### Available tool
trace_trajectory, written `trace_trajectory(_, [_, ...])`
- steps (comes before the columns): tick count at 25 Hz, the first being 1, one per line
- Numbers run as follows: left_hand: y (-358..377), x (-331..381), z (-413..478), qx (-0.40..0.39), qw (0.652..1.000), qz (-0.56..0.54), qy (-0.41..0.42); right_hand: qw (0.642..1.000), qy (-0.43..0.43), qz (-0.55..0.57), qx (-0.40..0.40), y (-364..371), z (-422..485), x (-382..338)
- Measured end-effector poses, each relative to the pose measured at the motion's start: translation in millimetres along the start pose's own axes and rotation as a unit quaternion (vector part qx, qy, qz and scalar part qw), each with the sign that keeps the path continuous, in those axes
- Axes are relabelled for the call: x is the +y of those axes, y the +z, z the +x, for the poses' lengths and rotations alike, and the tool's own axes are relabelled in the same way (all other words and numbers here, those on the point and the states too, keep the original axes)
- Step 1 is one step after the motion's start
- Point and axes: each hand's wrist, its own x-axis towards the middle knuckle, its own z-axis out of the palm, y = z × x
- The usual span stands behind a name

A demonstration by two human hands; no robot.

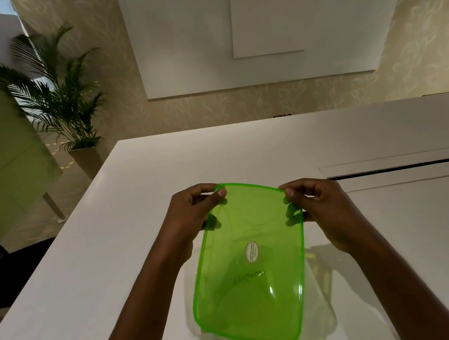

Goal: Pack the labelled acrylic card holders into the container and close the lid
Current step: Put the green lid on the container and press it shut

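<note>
A translucent green lid (250, 289) with a small oval sticker is held tilted over a clear plastic container (324, 293), which shows beneath and to the right of it. My left hand (192, 214) pinches the lid's far left corner. My right hand (322, 202) pinches its far right corner. Faint lettering shows through the lid, and whatever lies inside the container is blurred by the green plastic. No card holders can be made out clearly.
The white table (114, 255) runs forward to a far edge and drops off at the left. A dark slot with a flush panel (405, 166) crosses the tabletop at the right. A potted palm (66, 105) stands on the floor beyond the left corner.
</note>
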Motion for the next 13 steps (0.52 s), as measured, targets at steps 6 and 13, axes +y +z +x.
trace_trajectory(6, [-16,-6,3,-0.072,0.995,0.032,-0.059,0.989,0.017,0.105,0.106,6,-3,15])
trace_trajectory(13, [-50,-19,7,-0.100,0.992,0.025,-0.075,0.985,0.068,0.104,0.123,-10,-20,20])
